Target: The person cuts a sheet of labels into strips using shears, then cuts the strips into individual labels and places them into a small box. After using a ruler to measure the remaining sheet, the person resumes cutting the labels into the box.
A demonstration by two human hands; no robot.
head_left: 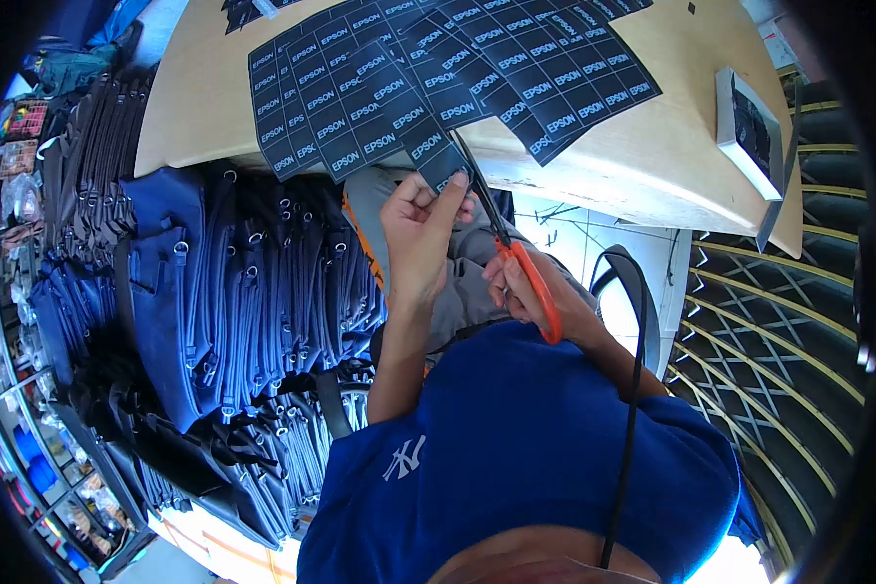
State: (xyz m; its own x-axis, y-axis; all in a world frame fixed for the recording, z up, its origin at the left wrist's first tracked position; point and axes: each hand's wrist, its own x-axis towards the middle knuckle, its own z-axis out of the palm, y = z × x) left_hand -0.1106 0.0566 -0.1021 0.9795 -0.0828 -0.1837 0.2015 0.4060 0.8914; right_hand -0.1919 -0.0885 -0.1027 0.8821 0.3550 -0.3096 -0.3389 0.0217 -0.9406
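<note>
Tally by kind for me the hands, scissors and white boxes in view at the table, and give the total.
Hands: 2, left hand and right hand
Scissors: 1
White box: 1
Total: 4
The EPSON sheets overlap too much to count.
</note>
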